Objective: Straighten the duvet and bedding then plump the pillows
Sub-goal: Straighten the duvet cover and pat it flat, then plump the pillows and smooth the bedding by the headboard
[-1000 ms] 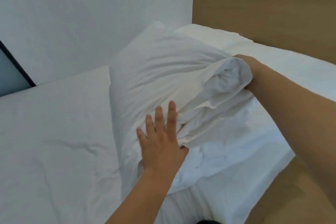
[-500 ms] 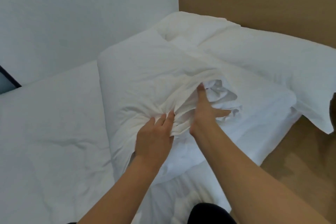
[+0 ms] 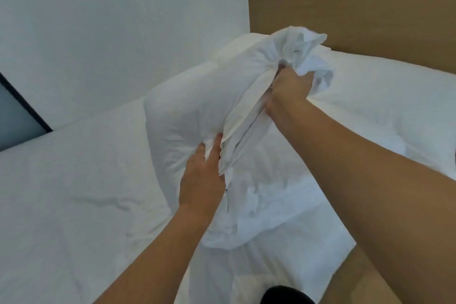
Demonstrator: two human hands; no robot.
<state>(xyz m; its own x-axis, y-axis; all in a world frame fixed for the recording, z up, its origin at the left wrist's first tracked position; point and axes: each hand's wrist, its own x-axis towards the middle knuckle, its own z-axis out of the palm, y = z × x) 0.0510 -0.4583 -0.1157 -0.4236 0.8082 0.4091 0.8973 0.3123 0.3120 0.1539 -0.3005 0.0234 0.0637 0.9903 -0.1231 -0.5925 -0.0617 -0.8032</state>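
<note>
Right hand (image 3: 291, 86) clenched on the bunched open end of the white pillow (image 3: 197, 111); left hand (image 3: 201, 177) pinching its loose case edge lower down. Pillow lifted between the hands, above the bed (image 3: 61, 192). Second pillow (image 3: 382, 106) beyond the right hand, against the headboard (image 3: 357, 7); flat duvet left of the left hand.

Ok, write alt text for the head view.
Two bare hands grip a white pillow over a white bed: right hand bunching its loose case end, left hand lower down. Another pillow lies against the wooden headboard.
</note>
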